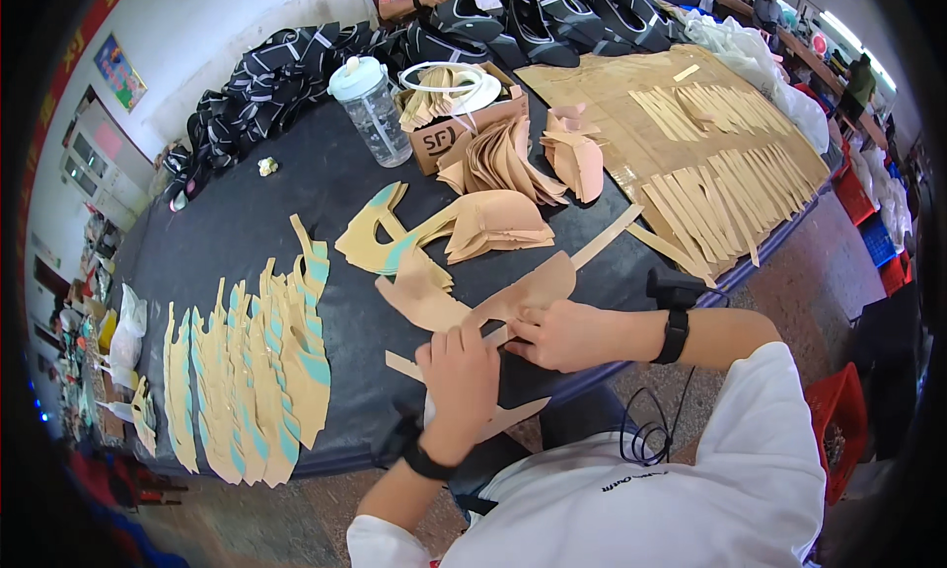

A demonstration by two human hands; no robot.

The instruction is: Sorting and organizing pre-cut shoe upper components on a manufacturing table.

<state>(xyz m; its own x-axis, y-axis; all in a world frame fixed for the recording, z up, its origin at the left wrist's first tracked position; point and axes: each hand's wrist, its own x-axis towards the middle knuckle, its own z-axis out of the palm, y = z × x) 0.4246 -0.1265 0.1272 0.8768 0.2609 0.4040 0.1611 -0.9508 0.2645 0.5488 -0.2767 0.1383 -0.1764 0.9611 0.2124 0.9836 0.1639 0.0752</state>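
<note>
At the table's near edge, both my hands work on a curved tan shoe-upper piece [538, 284] with two rounded lobes. My left hand [462, 371] has its fingers curled down over the piece's narrow middle. Close beside it, my right hand [567, 333] pinches the lower edge where a narrow tan strip [403, 367] passes under. The fingertips nearly meet, and they partly hide that join. Below my left hand, another pointed tan part shows at the table edge. Beyond the hands lie teal-marked tan pieces [370, 235] and a stack of rounded tan pieces [501, 223].
Overlapping teal-marked pieces [258, 371] lie on the left. A cardboard box [431, 146] of tan parts stands behind, beside a clear lidded cup [377, 114]. Tan strips [705, 208] lie on a cardboard sheet [592, 90] at right. Black shoes [567, 21] line the back, near a person.
</note>
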